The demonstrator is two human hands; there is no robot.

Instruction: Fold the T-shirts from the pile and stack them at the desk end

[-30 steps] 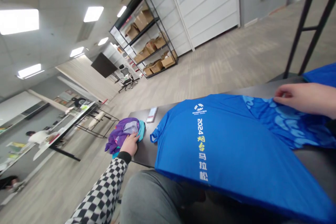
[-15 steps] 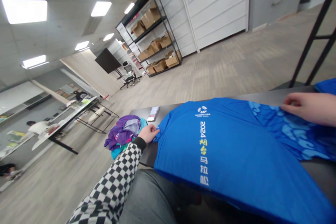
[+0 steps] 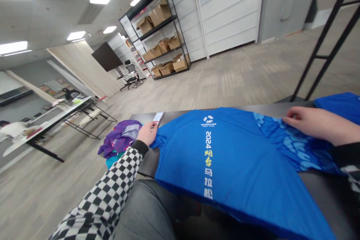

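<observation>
A blue T-shirt [image 3: 230, 157] with white and yellow print lies spread across the dark table [image 3: 334, 187], one edge hanging over my lap. My left hand [image 3: 146, 134], in a checkered sleeve, pinches the shirt's sleeve at its left end. At the shirt's hem end, my right hand [image 3: 312, 123] has its fingers closed on the patterned cloth. A purple and teal garment pile [image 3: 120, 140] sits just left of my left hand.
A small white card [image 3: 158, 117] lies on the table's far left corner. Another blue garment [image 3: 340, 105] lies at the right by a black rack frame [image 3: 323, 41]. Shelves with cardboard boxes [image 3: 159, 37] stand across the floor. A person sits at a far table [image 3: 42, 127] on the left.
My left hand left the purple pile, moved right and took hold of the blue shirt's sleeve. My right hand stayed on the hem end.
</observation>
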